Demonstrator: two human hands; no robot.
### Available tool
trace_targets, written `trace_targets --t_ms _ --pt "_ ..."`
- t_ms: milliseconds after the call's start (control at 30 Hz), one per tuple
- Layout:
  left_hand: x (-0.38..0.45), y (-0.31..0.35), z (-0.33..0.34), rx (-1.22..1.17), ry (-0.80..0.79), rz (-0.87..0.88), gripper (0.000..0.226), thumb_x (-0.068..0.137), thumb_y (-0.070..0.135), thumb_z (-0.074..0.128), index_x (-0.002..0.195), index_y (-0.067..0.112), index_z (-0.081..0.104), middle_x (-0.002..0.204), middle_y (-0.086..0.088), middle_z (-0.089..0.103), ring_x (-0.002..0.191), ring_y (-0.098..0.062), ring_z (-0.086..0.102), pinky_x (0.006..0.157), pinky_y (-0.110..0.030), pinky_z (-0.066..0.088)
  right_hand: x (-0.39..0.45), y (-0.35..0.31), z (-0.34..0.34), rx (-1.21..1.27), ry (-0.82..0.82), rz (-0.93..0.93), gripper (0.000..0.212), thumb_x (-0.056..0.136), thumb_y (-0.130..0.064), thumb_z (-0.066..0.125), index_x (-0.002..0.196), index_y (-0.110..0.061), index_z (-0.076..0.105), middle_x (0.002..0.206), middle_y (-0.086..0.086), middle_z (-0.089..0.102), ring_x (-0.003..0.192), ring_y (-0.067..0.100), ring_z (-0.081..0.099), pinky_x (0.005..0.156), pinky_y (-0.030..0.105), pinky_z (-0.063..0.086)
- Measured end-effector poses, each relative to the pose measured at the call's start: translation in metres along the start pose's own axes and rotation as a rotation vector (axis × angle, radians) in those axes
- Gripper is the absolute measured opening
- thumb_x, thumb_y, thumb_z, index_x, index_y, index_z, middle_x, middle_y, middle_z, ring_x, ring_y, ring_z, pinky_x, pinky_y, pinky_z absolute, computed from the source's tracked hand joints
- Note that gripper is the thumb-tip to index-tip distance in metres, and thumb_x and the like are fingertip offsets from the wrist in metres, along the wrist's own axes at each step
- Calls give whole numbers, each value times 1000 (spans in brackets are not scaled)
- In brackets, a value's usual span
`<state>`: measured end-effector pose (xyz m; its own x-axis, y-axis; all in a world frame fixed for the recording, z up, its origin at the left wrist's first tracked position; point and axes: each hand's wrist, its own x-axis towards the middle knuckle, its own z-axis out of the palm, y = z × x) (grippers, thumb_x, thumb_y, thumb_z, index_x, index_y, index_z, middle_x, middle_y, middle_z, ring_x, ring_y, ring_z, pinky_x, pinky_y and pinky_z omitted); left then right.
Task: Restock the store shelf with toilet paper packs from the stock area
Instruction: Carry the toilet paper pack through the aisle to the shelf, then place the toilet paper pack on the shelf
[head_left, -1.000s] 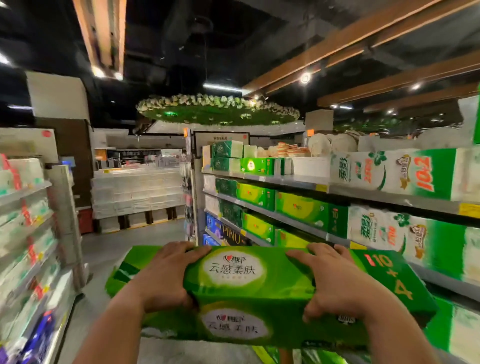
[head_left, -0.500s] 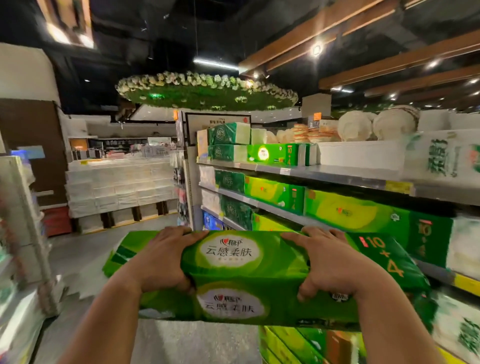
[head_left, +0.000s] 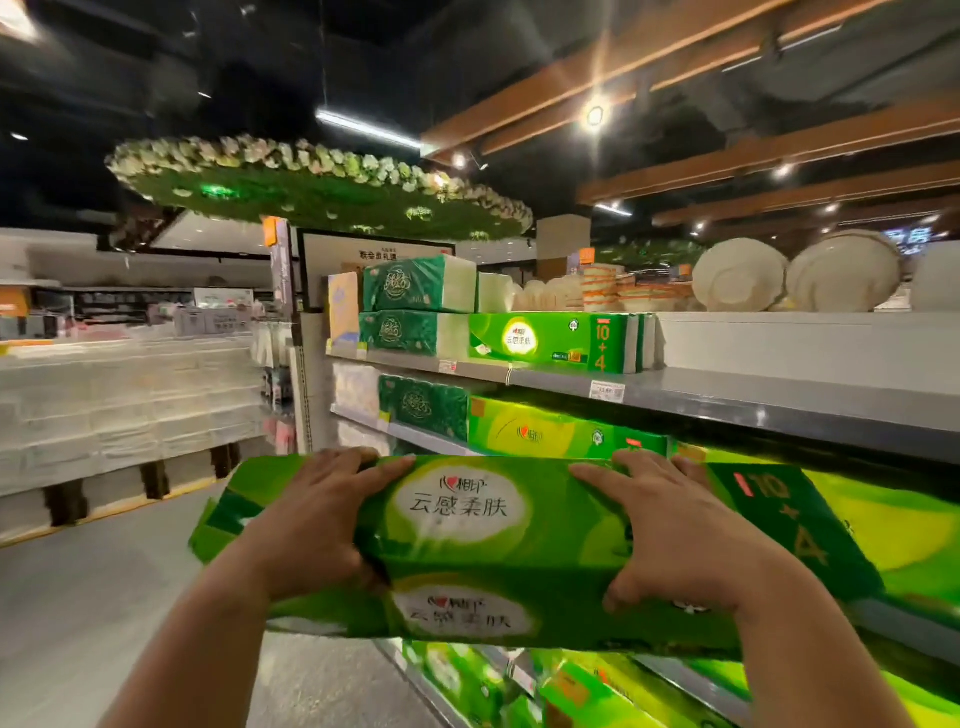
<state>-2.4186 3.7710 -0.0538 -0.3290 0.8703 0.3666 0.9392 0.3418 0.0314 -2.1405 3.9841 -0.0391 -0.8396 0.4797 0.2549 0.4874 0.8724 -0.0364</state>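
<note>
I hold a long green toilet paper pack (head_left: 493, 551) flat in front of my chest, with white ovals of print and "10+4" on its right end. My left hand (head_left: 311, 514) grips its left part, fingers over the top edge. My right hand (head_left: 670, 530) grips its right part the same way. The pack hangs beside the store shelf (head_left: 727, 395) on my right. A matching green pack (head_left: 550, 340) lies on the top shelf board, with bare grey board to its right. More green packs (head_left: 545, 428) fill the level below.
Dark green tissue packs (head_left: 410, 306) are stacked at the shelf's left end. White bowls and plates (head_left: 743, 275) stand behind the top level. A low display of white packs on pallets (head_left: 124, 410) lines the left. Grey aisle floor (head_left: 104, 597) runs between.
The view has swung right and closer to the shelf. The shelving on the left has left the frame. Both hands keep the same grip, and the pack sits slightly higher.
</note>
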Motion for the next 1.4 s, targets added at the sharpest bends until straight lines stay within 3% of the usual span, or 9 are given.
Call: trace_targets --t_ms 333,533,833,933,1133,1300,1400 --pt "229 -143 42 -47 74 271 124 48 74 71 155 52 12 154 2 31 139 -18 23 118 -37 25 194 -5 9 -123 47 256 126 59 -65 80 153 -52 -2 165 -1 7 153 23 0 124 49 -3" --pt "373 -188 72 -64 247 393 121 54 62 83 157 46 21 152 -4 37 139 -22 27 117 -39 26 305 26 9 -280 147 336 127 54 -68 75 154 -51 -2 162 4 15 151 21 8 124 50 2" --pt "579 -222 66 -54 507 456 123 54 55 92 158 34 31 147 -17 43 134 -32 34 114 -45 30 470 83 -24 -485 354 420 127 54 -71 81 156 -47 9 159 14 22 150 28 14 121 52 8" --pt "637 -230 78 -77 505 472 122 55 57 88 159 35 27 150 -14 39 137 -31 31 116 -46 27 517 104 -18 -478 376 458 125 56 -68 82 156 -46 11 159 14 20 150 28 12 121 52 5" --pt "737 -249 124 -125 425 540 123 55 42 92 159 35 27 152 -15 38 139 -32 29 118 -46 26 587 130 12 -482 332 565 123 58 -64 82 157 -45 11 160 12 18 150 27 10 122 53 3" --pt "788 -269 145 -248 338 596 124 45 52 70 158 41 23 155 -9 34 142 -27 25 121 -44 25 625 124 11 -477 256 646 123 58 -64 82 156 -47 9 158 11 21 150 26 11 122 50 3" --pt "803 -288 149 -263 310 639 129 40 61 69 158 42 21 154 -8 34 142 -25 26 120 -42 25 641 114 7 -490 212 658 123 58 -66 83 156 -49 10 156 9 24 148 26 15 120 47 8"
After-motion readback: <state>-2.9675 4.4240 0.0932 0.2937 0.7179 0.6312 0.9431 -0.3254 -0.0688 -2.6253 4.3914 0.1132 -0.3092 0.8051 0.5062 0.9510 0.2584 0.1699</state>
